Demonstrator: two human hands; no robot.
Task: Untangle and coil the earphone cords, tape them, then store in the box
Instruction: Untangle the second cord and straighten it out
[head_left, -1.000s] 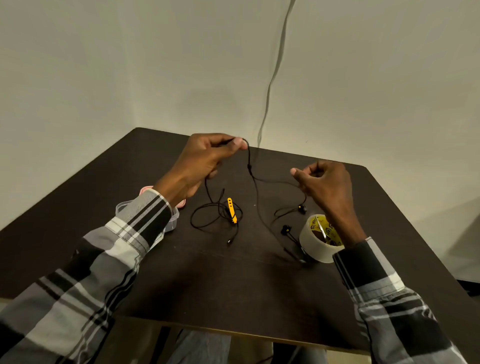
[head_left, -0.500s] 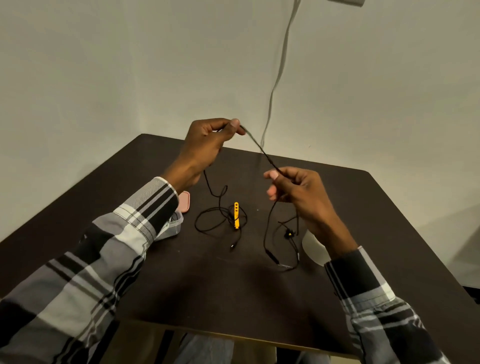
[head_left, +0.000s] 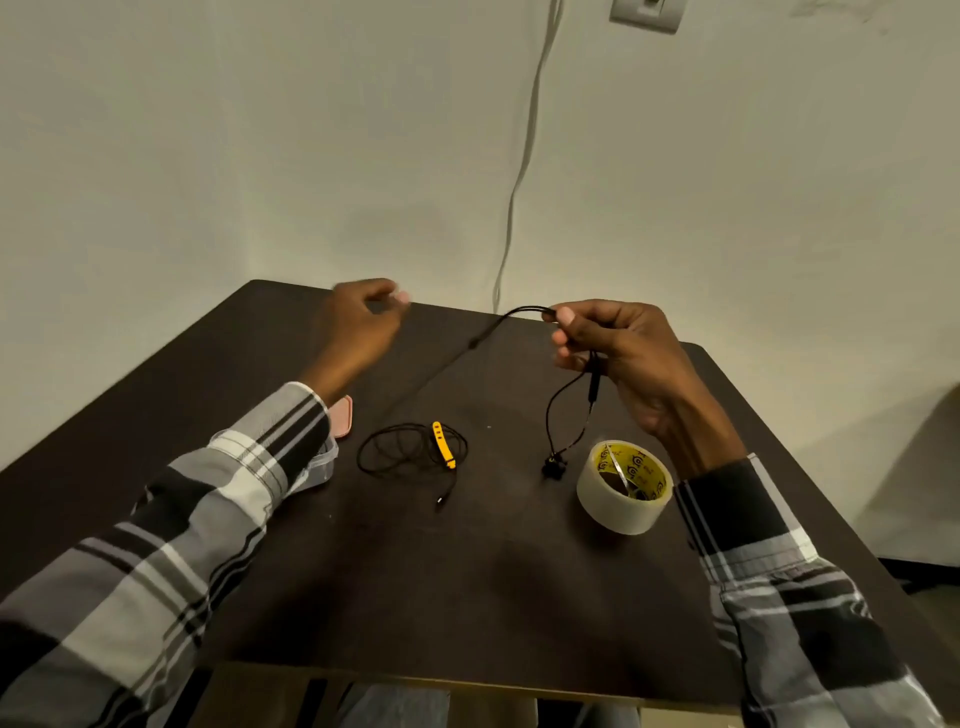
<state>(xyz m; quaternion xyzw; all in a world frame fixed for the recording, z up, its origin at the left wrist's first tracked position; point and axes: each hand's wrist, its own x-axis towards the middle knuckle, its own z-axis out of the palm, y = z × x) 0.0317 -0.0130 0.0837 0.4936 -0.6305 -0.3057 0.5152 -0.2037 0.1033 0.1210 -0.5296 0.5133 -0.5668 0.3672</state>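
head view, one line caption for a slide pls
Right hand pinches black earphone cord above the tape roll; left hand blurred.

Just the one head view here, sitting above the near edge of the dark table (head_left: 467, 597) and looking forward and down across it. Facing the far corner where the table is meeting the pale wall (head_left: 260, 156). Close enough that both plaid sleeves are filling the bottom corners near that table edge. Wide-angle, so bending the table's edges a bit.

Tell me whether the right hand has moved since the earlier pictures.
Yes. The right hand rose and went farther from the tape roll, toward the table's far edge.
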